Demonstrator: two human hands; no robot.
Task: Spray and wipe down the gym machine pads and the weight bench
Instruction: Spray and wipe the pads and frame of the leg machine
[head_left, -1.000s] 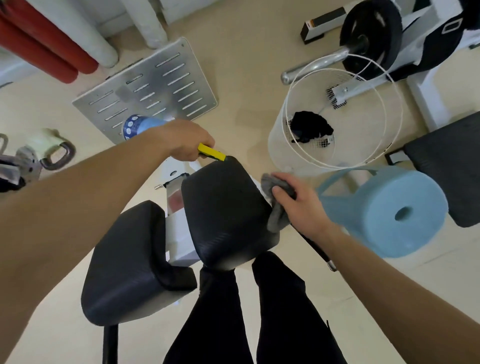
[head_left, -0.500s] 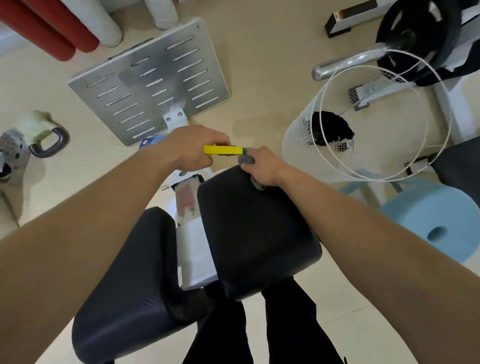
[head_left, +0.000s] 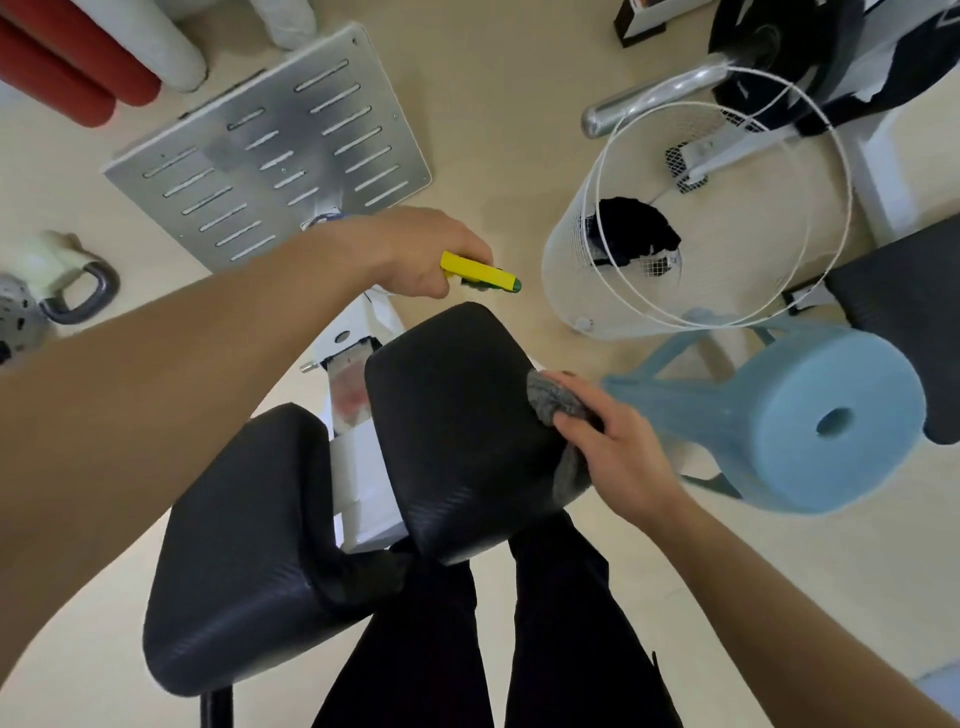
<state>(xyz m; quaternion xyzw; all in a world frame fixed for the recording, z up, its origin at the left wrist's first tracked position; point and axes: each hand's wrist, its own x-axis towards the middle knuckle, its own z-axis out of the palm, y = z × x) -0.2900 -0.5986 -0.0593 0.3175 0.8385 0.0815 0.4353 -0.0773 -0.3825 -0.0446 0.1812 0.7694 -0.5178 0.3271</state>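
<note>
Right hand (head_left: 618, 457), fingers curled, presses a grey cloth (head_left: 553, 400) against the right edge of the black pad (head_left: 457, 415). Beyond, left hand (head_left: 421, 249) grips a spray bottle (head_left: 478, 271), body largely hidden, yellow nozzle apparently just past the pad's far edge.

Single head-worn wide-angle view, looking steeply down, close over pad (head_left: 457, 415) and legs.

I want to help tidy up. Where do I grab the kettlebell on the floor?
Take the kettlebell by its dark loop handle. The handle sticks out on the side facing the person, so come from that side and curl your fingers through the open loop. The pale round body looks too wide and smooth for one hand to grip well.
</note>
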